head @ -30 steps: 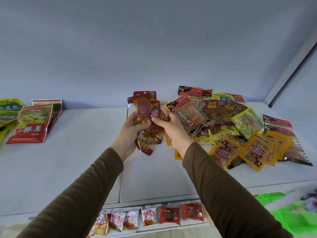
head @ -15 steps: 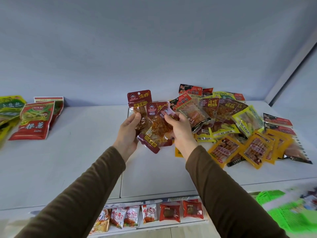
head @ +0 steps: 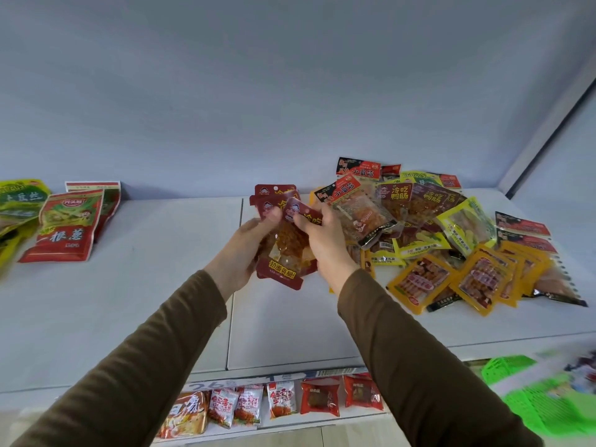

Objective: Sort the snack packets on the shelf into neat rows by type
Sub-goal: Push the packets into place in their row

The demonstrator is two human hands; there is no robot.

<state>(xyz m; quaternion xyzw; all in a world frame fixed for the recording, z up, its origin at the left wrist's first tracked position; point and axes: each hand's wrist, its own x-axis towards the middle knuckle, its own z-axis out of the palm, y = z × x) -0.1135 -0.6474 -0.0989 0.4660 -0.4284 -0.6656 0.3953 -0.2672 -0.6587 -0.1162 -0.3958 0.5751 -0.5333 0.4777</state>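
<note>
Dark-red packets (head: 283,243) held above shelf (head: 129,301); mixed pile (head: 445,240) right.

Glossy plastic snack packets (head: 285,250) — matt white shelf (head: 154,285).

Maroon packets (head: 283,240), yellow packets (head: 422,280), brown sleeves (head: 145,356), white shelf (head: 129,285)

A green plastic basket (head: 529,395) sits blurred at the lower right. The pale wall (head: 290,91) rises behind. A price strip (head: 274,377) runs below.
</note>
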